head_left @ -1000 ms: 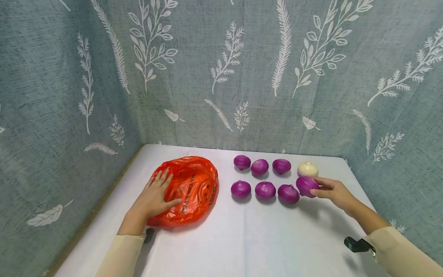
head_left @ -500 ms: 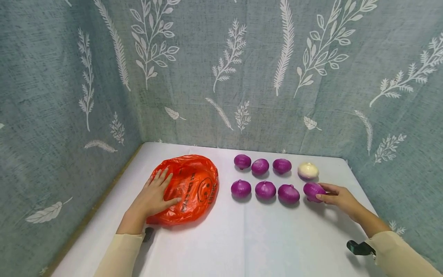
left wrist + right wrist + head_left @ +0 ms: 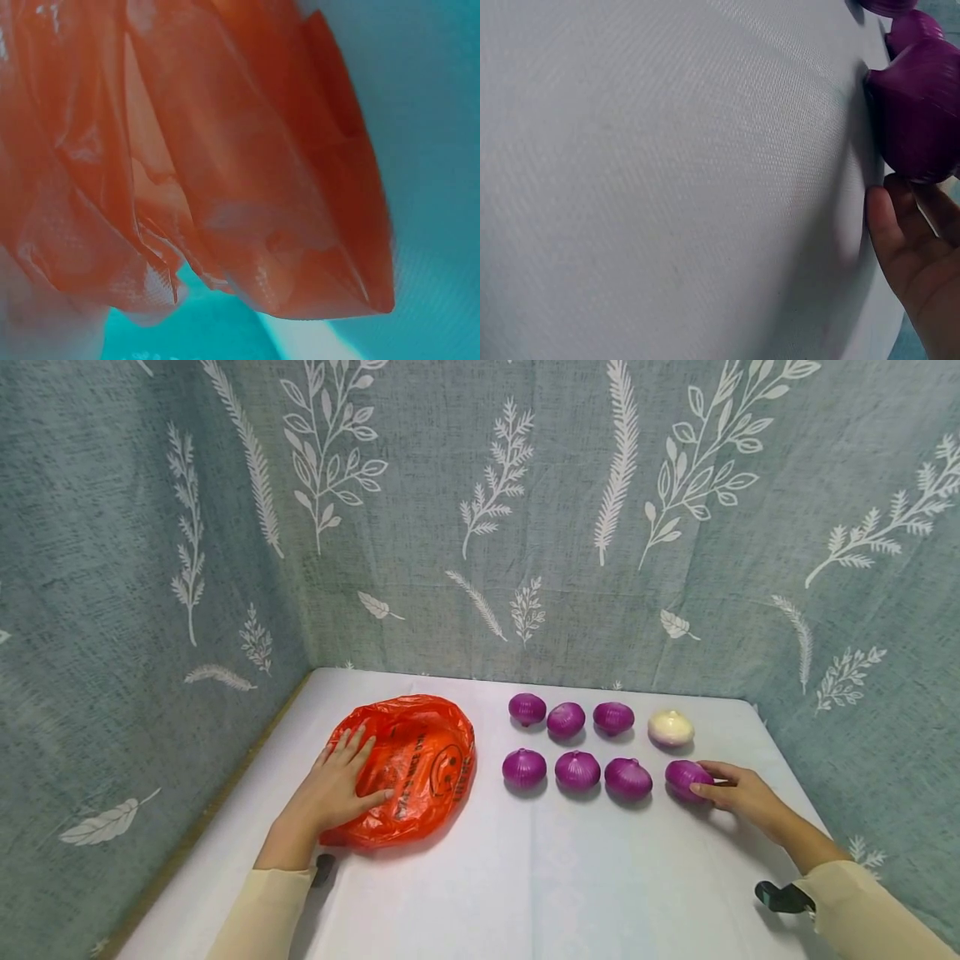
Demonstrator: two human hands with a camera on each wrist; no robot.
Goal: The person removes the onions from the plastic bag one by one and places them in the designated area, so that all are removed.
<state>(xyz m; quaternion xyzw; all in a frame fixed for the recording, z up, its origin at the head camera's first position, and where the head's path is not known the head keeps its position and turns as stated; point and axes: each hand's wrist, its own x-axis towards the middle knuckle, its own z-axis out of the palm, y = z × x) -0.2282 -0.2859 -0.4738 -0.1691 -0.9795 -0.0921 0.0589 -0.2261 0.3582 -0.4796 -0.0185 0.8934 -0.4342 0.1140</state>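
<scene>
My left hand (image 3: pixel 335 789) lies with spread fingers on a red plastic bag (image 3: pixel 435 735) at the left of the table; in the left wrist view, crumpled orange-red film (image 3: pixel 225 150) fills most of the frame. At the right end of the front row, my right hand (image 3: pixel 746 797) pinches a purple onion (image 3: pixel 684 779) between thumb and fingers. It sits low at the white tabletop. In the right wrist view the fingers (image 3: pixel 930 210) meet the end of this onion (image 3: pixel 922 105). Left of it stands another purple onion (image 3: pixel 628 779); behind it, a cream-coloured onion (image 3: pixel 671 728).
More purple onions stand in two rows, among them one at the front (image 3: pixel 577 772) and one at the back (image 3: pixel 527 710). The white tabletop (image 3: pixel 540 885) stretches before them. A grey-green leaf-patterned curtain (image 3: pixel 420 610) encloses the back and sides.
My right hand has brought the purple onion rightward and down, away from the cream-coloured onion, which now shows whole. My left hand stays on the red bag.
</scene>
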